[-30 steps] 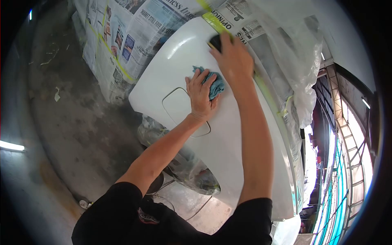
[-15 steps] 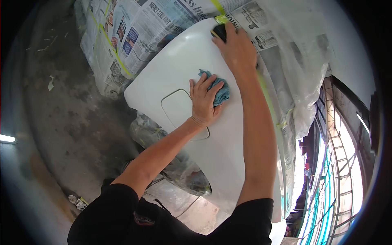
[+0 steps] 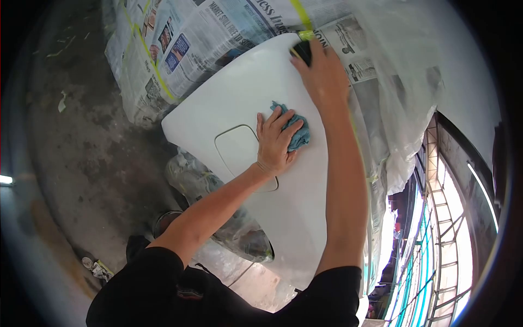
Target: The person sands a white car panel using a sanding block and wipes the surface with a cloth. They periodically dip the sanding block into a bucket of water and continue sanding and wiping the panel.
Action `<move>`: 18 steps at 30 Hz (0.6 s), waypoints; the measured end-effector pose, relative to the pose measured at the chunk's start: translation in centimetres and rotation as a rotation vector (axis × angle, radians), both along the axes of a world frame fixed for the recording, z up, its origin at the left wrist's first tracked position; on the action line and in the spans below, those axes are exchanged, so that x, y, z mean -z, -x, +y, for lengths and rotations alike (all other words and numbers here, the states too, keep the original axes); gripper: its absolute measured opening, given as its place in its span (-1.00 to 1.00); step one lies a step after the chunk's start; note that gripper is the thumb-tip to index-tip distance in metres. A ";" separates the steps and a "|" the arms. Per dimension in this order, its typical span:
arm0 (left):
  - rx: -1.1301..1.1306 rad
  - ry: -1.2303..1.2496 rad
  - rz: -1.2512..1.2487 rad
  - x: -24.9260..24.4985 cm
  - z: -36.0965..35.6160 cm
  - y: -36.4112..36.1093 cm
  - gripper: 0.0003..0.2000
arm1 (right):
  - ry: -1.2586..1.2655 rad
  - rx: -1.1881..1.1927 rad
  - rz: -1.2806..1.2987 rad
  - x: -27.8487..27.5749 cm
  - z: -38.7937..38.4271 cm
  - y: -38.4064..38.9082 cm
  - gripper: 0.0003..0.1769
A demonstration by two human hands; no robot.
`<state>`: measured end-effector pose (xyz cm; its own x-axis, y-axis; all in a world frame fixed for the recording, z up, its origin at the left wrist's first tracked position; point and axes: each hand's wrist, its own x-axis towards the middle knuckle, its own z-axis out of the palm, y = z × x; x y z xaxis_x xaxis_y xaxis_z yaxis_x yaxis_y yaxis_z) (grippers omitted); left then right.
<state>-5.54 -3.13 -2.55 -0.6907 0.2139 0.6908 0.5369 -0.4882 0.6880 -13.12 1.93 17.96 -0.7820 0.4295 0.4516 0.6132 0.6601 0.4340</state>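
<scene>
Glossy white curved panel (image 3: 245, 92): spreading beneath both hands. Crumpled blue-green cloth (image 3: 297, 134): lying mid-panel, the left hand (image 3: 275, 143) pressing over it, fingers parted, palm hiding. Small black block (image 3: 302, 53): the blurring right hand (image 3: 325, 76) is grasping it near the panel's far edge (its underside is escaping me).

Newspaper sheets (image 3: 229, 27), printed, overlapping: spreading along the top. Tape strips (image 3: 155, 68), yellow-green: crossing the paper. Plastic sheeting (image 3: 403, 125), translucent, wrinkled: draping down the right. Concrete floor (image 3: 92, 125), grey, dark-stained: extending across the left. Scrap (image 3: 62, 102), pale, single: lying on the floor. Litter (image 3: 98, 270), small, mixed: lying at lower left. Light tube (image 3: 484, 182), white: glowing at far right. Lattice frame (image 3: 449, 245), metal: standing at lower right, turquoise bars (image 3: 417, 278) showing beside it.
</scene>
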 end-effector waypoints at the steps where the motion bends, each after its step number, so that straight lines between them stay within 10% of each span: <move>1: 0.011 0.007 0.003 0.1 0.0 0.0 -0.35 | 0.000 0.049 0.010 0.2 -1.2 -2.7 -0.38; 11: 0.005 0.005 -0.012 0.2 -0.1 0.0 -0.29 | -0.023 -0.010 -0.023 0.3 1.7 4.2 -0.29; 18: 0.025 0.007 -0.032 0.0 -0.1 0.2 -0.30 | -0.011 0.105 0.012 0.5 -2.4 -6.8 -0.34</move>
<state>-5.71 -3.27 -2.56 -0.7070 0.2362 0.6666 0.5020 -0.4963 0.7083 -6.34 -0.51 17.48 -0.7274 0.5036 0.4660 0.6839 0.5875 0.4325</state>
